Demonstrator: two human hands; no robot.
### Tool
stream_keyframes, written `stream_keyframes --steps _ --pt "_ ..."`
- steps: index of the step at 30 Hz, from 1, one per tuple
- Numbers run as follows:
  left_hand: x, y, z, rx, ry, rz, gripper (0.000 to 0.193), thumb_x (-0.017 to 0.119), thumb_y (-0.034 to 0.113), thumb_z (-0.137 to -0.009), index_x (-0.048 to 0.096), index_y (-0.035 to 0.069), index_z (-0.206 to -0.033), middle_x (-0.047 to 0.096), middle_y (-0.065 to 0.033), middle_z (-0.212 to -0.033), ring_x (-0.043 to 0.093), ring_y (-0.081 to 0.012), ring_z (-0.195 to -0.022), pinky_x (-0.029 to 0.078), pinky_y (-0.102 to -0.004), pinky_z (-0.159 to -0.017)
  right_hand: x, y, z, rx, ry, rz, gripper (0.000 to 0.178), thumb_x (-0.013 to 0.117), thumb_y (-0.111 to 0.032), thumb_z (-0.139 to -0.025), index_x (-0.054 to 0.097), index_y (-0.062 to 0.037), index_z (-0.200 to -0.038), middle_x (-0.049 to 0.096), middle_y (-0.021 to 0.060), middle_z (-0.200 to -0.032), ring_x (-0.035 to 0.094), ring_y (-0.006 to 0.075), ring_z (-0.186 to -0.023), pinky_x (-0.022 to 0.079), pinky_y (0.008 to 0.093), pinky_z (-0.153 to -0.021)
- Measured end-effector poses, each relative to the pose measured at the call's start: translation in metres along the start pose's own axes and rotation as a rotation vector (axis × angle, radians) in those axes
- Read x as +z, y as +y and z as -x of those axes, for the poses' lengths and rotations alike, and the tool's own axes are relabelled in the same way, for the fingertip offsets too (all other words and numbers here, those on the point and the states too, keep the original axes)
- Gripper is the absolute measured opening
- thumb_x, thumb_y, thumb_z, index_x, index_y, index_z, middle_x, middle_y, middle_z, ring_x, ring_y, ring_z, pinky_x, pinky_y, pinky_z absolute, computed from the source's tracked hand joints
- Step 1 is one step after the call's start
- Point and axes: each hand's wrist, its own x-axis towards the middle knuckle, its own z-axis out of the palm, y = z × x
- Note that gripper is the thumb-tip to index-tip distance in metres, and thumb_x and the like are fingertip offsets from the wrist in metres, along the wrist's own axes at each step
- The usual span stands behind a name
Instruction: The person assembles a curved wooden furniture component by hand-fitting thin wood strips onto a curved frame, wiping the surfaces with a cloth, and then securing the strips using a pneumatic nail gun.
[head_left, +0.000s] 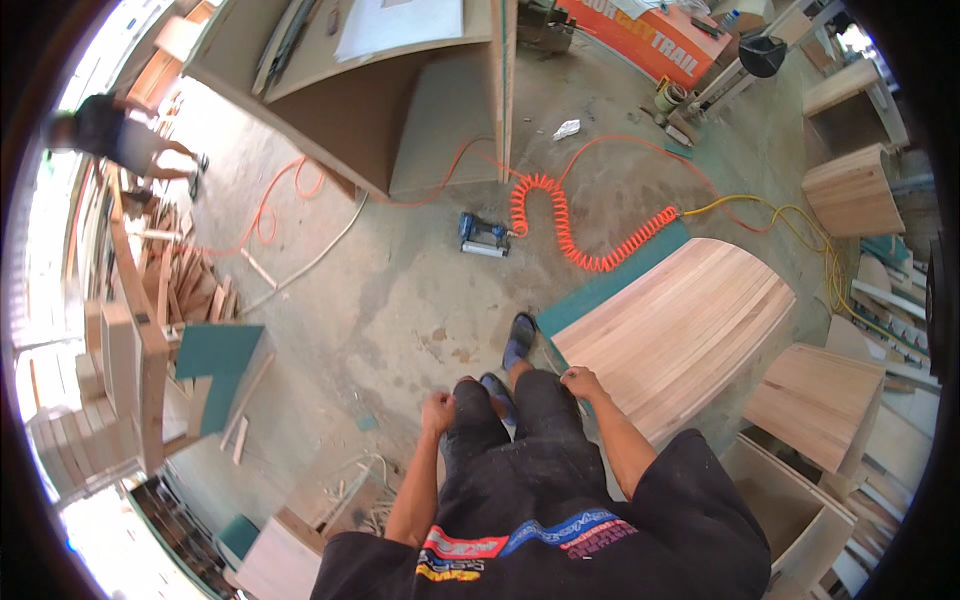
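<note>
My left hand (438,411) is closed, its curled fingers at the outer edge of the left leg of my dark shorts (535,425). Against the other leg's outer edge, my right hand (580,383) is closed too. Whether either one pinches the cloth or holds something small, I cannot make out. Just right of my right hand lies a large slatted wooden panel (690,320) with a curved far end. It rests partly over a green sheet (590,290) on the floor. A blue nail gun (484,236) lies ahead of my feet, joined to an orange coiled air hose (565,225).
A tall board cabinet (340,110) stands ahead, papers on top. Orange and yellow hoses (790,215) cross the concrete floor. Wood offcuts (185,285) are piled left, near another person (125,135). Box-shaped wooden pieces (815,405) stand on the right. A red-orange printed board (645,45) is farther off.
</note>
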Motion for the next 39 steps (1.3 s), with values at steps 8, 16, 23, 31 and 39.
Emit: stream_keyframes --steps 8,16,23,31,39 --pt "-0.111 0.21 -0.084 0.25 0.322 0.254 0.018 0.065 0.017 -0.091 0.068 0.0 -0.096 0.069 -0.0174 -0.094 0.065 -0.032 -0.086 0.05 -0.0395 -0.078 -0.093 -0.07 -0.098 0.014 0.061 -0.204 0.032 0.064 -0.033 -0.083 0.073 -0.0074 -0.099 0.071 0.0201 -0.099 0.067 0.0374 -0.098 0.053 0.0426 -0.086" --pt "-0.298 0.614 -0.217 1.053 0.907 0.256 0.069 0.076 0.019 -0.087 0.04 -0.002 -0.141 0.049 -0.0171 -0.135 0.054 -0.0252 -0.116 0.039 -0.0376 -0.104 -0.217 -0.079 -0.236 -0.098 0.372 -0.308 0.022 0.065 -0.024 -0.087 0.072 -0.0039 -0.092 0.07 0.0117 -0.078 0.066 0.0194 -0.068 0.053 0.0346 -0.065" --pt "-0.261 0.618 -0.336 0.936 0.99 0.576 0.027 0.057 0.019 -0.099 0.055 -0.003 -0.115 0.062 -0.014 -0.11 0.059 -0.0211 -0.1 0.048 -0.0375 -0.09 -0.343 -0.134 -0.39 -0.185 0.466 -0.339 0.021 0.064 -0.022 -0.086 0.071 -0.0047 -0.096 0.07 0.0128 -0.081 0.068 0.0254 -0.078 0.053 0.0384 -0.071" --pt "-0.14 0.463 -0.355 0.01 1.359 0.08 0.032 0.054 0.023 -0.1 0.054 -0.004 -0.117 0.061 -0.0162 -0.112 0.061 -0.0239 -0.099 0.049 -0.0391 -0.087 -0.377 -0.128 -0.694 -0.119 0.078 0.271 0.038 0.06 -0.019 -0.087 0.061 -0.0083 -0.123 0.061 0.0159 -0.124 0.058 0.0337 -0.116 0.05 0.0466 -0.095" --pt "-0.065 0.501 -0.387 -0.22 1.303 -0.047 0.038 0.051 0.028 -0.101 0.053 -0.005 -0.12 0.061 -0.0184 -0.113 0.062 -0.0267 -0.099 0.051 -0.0406 -0.085 -0.392 -0.132 -0.953 -0.564 0.397 0.688 0.051 0.055 -0.017 -0.091 0.049 -0.0221 -0.141 0.05 0.0083 -0.144 0.043 0.0315 -0.136 0.037 0.0538 -0.109"
